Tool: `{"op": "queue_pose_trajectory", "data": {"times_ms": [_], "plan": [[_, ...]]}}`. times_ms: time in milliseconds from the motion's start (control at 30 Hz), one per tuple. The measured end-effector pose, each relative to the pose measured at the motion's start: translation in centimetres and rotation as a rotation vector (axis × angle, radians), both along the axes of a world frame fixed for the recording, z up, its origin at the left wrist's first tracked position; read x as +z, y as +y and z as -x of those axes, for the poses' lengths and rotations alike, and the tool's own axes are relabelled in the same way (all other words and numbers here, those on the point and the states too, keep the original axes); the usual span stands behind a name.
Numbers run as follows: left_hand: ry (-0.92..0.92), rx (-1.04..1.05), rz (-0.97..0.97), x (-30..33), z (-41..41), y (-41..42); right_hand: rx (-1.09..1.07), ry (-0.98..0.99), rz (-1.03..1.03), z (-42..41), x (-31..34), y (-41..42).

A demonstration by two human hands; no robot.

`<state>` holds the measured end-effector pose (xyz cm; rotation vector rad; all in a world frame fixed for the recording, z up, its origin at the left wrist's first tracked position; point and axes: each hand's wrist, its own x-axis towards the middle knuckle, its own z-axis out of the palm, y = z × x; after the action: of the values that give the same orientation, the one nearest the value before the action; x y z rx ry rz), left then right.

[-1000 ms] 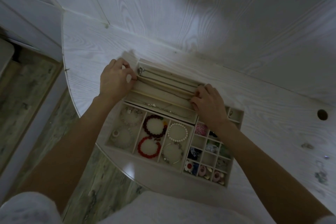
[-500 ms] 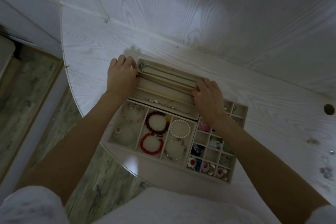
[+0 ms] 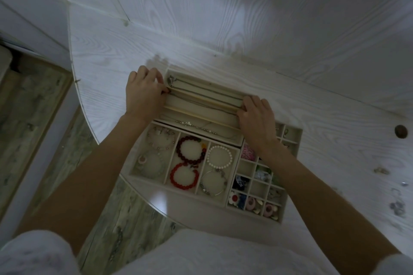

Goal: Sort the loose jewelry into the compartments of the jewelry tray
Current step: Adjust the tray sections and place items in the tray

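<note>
Both hands laying a thin chain (image 3: 201, 98) betw. them in long-slot tray (image 3: 214, 82): left hand (image 3: 143, 94) & right hand (image 3: 257, 118) each pinch an end. Next: release, straighten.

Bare forearms, short white sleeves (image 3: 33, 252), white garment.

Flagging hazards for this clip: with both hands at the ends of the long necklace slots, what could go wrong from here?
1. The left hand and right hand press opposite ends of the necklace tray; a tug could drag the thin chain over a divider and tangle it.
2. The bracelet tray sits close to the table edge; a shove might tip it off.
3. The right forearm crosses the small-compartment tray and may sweep pieces out.
</note>
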<state>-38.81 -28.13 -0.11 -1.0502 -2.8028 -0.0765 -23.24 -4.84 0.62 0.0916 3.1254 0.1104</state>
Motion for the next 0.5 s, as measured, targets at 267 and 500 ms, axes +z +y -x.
{"op": "queue_pose_trajectory", "data": {"times_ms": [267, 500], "plan": [[-0.111, 0.090, -0.164, 3.0, -3.6, 0.3, 0.001, 0.209, 0.369, -3.6, 2.8, 1.5], [-0.206, -0.110, -0.639, 5.8, -16.3, 6.9, -0.126, 0.179, 0.279, -17.0, 6.8, 6.2]]}}
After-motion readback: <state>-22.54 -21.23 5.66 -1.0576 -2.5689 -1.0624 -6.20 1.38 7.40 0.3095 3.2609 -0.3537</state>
